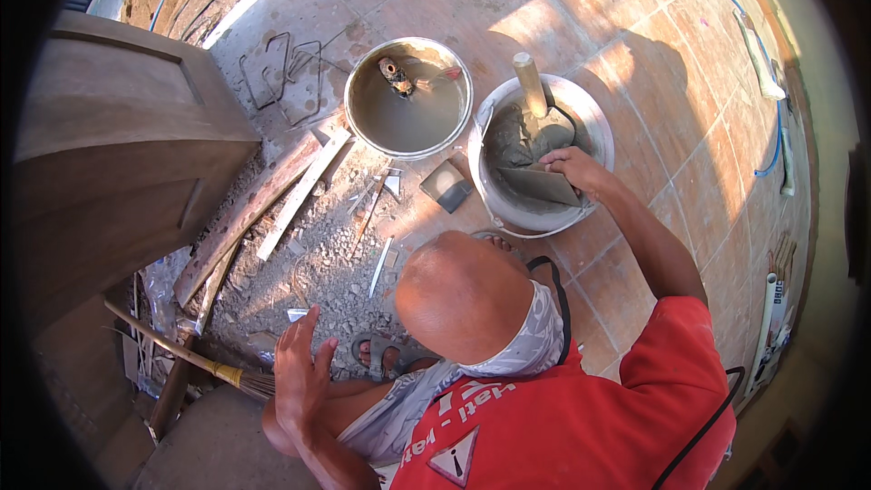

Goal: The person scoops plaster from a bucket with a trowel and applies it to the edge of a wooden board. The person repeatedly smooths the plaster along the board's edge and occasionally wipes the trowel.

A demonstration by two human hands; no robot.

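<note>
My own hands are out of view. A bald person (553, 399) in a red shirt crouches below the camera. The person's right hand (570, 163) grips a grey flat plate (531, 183) inside a white bucket (594, 122) of grey mortar (508, 141), where a tool with a wooden handle (529, 82) also rests. The person's left hand (308, 363) is raised over their leg, fingers spread. A second bucket (399, 122) holds murky water and a partly submerged tool (396, 77). A dark square piece (445, 185) lies between the buckets and the person.
A wooden cabinet (145, 118) stands at the left, with planks (304, 191), bent rebar (281, 73), rubble (336, 272) and a broom (249, 379) near it. The floor is tiled (662, 109). A blue hose (776, 145) and pipes (769, 299) lie along the right wall.
</note>
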